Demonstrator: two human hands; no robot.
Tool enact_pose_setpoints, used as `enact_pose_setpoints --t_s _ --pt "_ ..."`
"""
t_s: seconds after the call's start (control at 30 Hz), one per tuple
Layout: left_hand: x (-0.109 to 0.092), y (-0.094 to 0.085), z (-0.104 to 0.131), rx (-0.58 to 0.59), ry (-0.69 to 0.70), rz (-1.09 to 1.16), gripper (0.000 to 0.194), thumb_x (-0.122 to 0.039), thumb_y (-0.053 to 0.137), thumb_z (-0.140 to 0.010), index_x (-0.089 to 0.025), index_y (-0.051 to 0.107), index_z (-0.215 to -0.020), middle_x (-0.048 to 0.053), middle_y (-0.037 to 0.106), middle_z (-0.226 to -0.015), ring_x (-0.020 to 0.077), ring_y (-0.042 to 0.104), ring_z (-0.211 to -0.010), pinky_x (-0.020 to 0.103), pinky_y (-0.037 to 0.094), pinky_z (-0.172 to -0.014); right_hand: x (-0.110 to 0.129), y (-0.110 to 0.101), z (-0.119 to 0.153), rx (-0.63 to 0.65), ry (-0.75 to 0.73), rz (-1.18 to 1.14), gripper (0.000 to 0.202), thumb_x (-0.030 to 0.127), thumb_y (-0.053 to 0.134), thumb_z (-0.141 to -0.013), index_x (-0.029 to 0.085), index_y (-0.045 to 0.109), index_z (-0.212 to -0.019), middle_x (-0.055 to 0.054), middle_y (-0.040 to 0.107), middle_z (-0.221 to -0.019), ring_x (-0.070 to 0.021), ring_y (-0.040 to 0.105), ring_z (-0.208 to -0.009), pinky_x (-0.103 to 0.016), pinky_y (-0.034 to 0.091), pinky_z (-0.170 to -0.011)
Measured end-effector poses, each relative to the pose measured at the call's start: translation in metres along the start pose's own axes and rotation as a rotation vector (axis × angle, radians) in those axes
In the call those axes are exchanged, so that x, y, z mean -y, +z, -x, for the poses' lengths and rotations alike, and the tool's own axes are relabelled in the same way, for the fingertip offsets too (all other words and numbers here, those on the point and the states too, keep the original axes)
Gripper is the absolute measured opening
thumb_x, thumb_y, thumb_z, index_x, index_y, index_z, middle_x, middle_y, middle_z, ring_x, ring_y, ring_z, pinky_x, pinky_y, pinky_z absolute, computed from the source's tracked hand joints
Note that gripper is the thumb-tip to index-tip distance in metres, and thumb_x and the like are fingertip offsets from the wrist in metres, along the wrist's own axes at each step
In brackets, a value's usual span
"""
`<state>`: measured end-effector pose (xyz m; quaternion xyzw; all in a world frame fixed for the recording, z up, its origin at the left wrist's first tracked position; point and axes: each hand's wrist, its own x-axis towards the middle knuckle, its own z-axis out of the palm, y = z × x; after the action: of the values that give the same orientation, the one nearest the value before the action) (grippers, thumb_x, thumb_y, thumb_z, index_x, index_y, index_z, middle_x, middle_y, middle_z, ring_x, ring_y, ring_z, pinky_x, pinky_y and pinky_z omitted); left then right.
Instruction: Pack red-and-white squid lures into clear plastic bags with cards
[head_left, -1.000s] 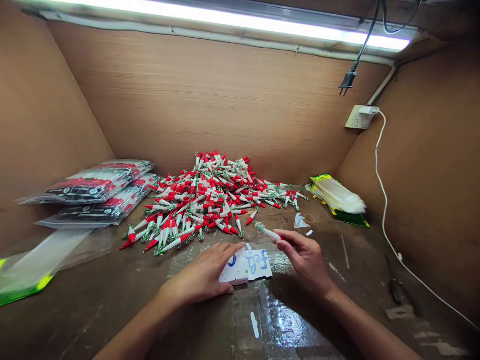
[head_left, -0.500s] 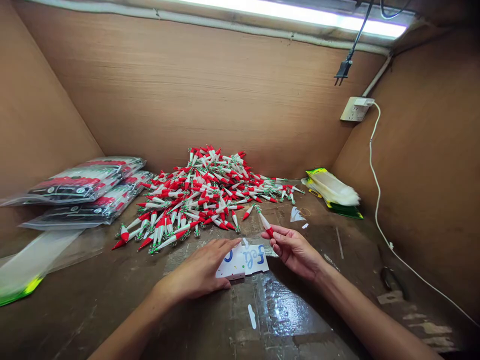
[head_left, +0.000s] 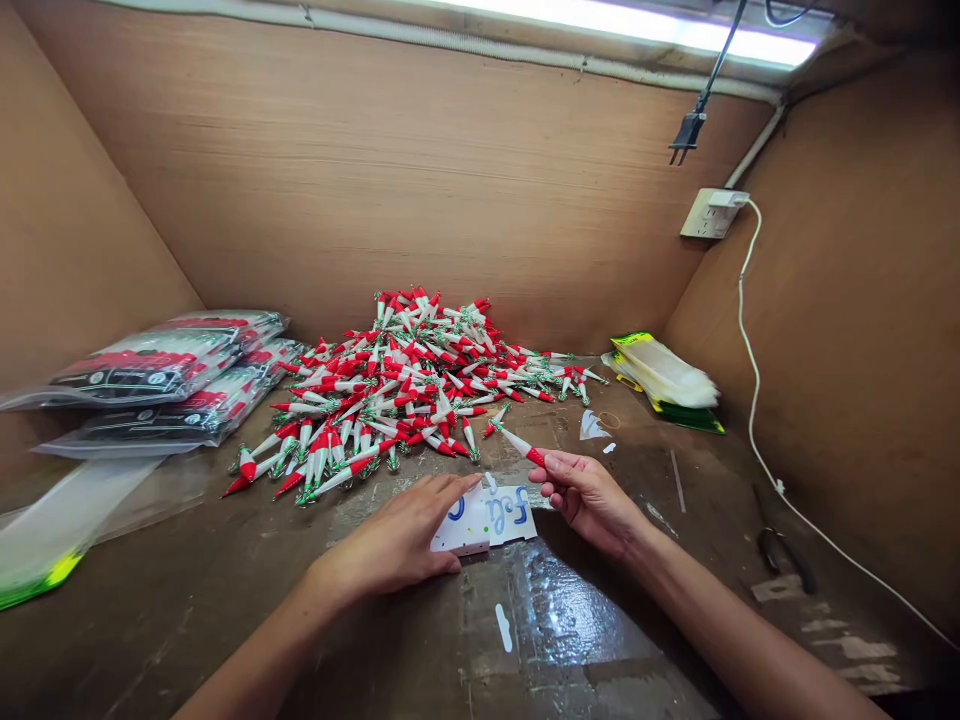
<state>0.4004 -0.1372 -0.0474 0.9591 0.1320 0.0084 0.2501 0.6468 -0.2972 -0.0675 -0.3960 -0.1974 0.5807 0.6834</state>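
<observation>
A red-and-white squid jig (head_left: 520,443) is pinched by its red end between the thumb and fingers of my right hand (head_left: 589,492). Its white body points up and to the left, and its green hook end is close to another jig on the table. My left hand (head_left: 405,530) is wrapped around the left end of a small white cardboard box (head_left: 469,533) with blue lettering, thumb at the near side and fingers across the far side. A lettered flap (head_left: 512,513) sticks out to the box's right. Beyond both hands lies a big heap of similar squid jigs (head_left: 405,380).
Filled clear packets (head_left: 161,370) are stacked at the left, above flat clear bags (head_left: 67,530). More bags with yellow-green edges (head_left: 664,375) lie back right. Pliers (head_left: 784,555) and a white cord (head_left: 757,390) are at the right. A black plug (head_left: 686,135) hangs overhead.
The jig in my right hand has tipped further left, its hook end now lower and nearer the loose jig. My left hand and the box have stayed in place.
</observation>
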Motion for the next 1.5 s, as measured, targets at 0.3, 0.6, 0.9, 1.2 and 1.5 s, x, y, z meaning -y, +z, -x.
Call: enact_pose_setpoints --t_s 0.3,0.6,0.9,1.2,1.5 --pt "0.004 0.002 0.001 0.000 0.013 -0.013 0.094 -0.032 0.079 -0.076 -0.037 0.030 -0.156 0.003 0.044 -0.156 0.0292 0.042 -0.140 0.043 0.033 -0.116 -0.002 -0.004 -0.002 -0.004 0.008 0.031 0.034 0.025 0.082 -0.083 0.010 0.073 -0.112 -0.008 0.078 -0.088 -0.0081 0.072 -0.064 -0.011 0.058 -0.058" --pt "-0.027 0.024 -0.022 -0.333 -0.087 0.875 0.047 -0.046 0.072 -0.088 -0.022 0.067 -0.128 0.011 0.070 -0.122 0.0280 0.066 -0.109 0.040 0.052 -0.093 -0.019 0.019 0.009 0.114 -0.038 0.115 0.033 0.032 0.077 -0.088 0.012 0.073 -0.114 -0.008 0.078 -0.087 -0.0078 0.071 -0.067 -0.013 0.054 -0.061" --pt "-0.041 0.041 -0.028 -0.310 -0.116 1.443 0.028 -0.034 0.075 -0.089 -0.015 0.075 -0.109 0.009 0.075 -0.100 0.0166 0.067 -0.083 0.029 0.053 -0.083 -0.042 0.028 0.014 0.125 -0.113 0.314 0.031 0.037 0.074 -0.089 0.016 0.072 -0.112 -0.009 0.078 -0.091 -0.0156 0.074 -0.079 -0.024 0.053 -0.071" --pt "-0.043 0.040 -0.028 -0.350 -0.088 1.480 0.024 -0.033 0.075 -0.089 -0.015 0.075 -0.104 0.007 0.074 -0.096 0.0158 0.067 -0.084 0.027 0.052 -0.083 -0.039 0.032 0.017 0.074 -0.175 0.431 0.035 0.038 0.079 -0.084 0.017 0.073 -0.111 -0.009 0.080 -0.090 -0.0172 0.074 -0.076 -0.025 0.052 -0.068" --pt "-0.019 0.021 -0.024 -0.421 -0.124 0.560 0.023 -0.036 0.073 -0.086 -0.021 0.075 -0.103 0.006 0.075 -0.101 0.0243 0.069 -0.094 0.033 0.051 -0.083 -0.043 0.023 0.009 0.017 -0.113 0.338 0.036 0.050 0.070 -0.089 0.014 0.071 -0.090 -0.006 0.075 -0.076 -0.0110 0.065 -0.059 -0.019 0.045 -0.054"
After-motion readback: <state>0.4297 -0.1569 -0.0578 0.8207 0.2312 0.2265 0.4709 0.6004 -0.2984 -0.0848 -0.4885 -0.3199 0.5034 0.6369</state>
